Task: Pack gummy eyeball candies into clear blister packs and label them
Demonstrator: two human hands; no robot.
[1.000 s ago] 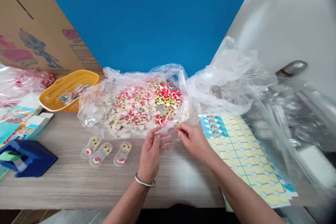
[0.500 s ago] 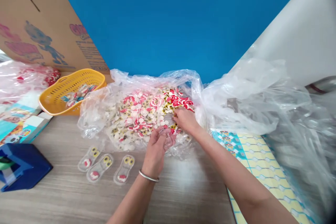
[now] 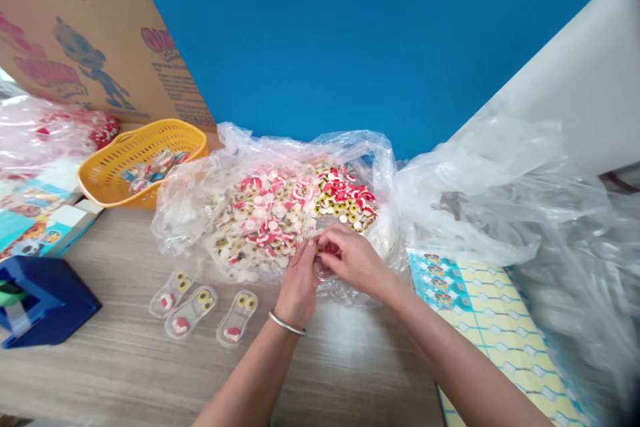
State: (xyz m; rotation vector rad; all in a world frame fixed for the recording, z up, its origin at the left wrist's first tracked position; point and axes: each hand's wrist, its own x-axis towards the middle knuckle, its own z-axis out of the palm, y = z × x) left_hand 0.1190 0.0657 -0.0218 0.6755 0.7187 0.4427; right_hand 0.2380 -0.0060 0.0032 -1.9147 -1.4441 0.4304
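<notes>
My left hand (image 3: 299, 283) is closed around a clear plastic case (image 3: 323, 272), mostly covered by my fingers. Bent over the same case is my right hand (image 3: 354, 259), its fingertips pinched together; whatever they grip is too small and hidden to make out. A bit of red shows between the two hands. Both are at the front edge of an opened clear plastic bag (image 3: 173, 213) full of small red, white and yellow-and-black pieces (image 3: 270, 210). To the left lie three clear cases (image 3: 237, 330), each holding two yellow eye pieces and a red-and-white piece.
A yellow basket (image 3: 113, 170) with small packed items stands at the left back, before a cardboard box (image 3: 110, 27). A blue tape dispenser (image 3: 60, 303) is at the left. Printed sheets (image 3: 500, 320) and crumpled plastic (image 3: 560, 213) lie right. A blue panel (image 3: 350, 33) rises behind.
My right hand has drawn back from the pieces in the bag to the case in my left hand. The view has shifted slightly.
</notes>
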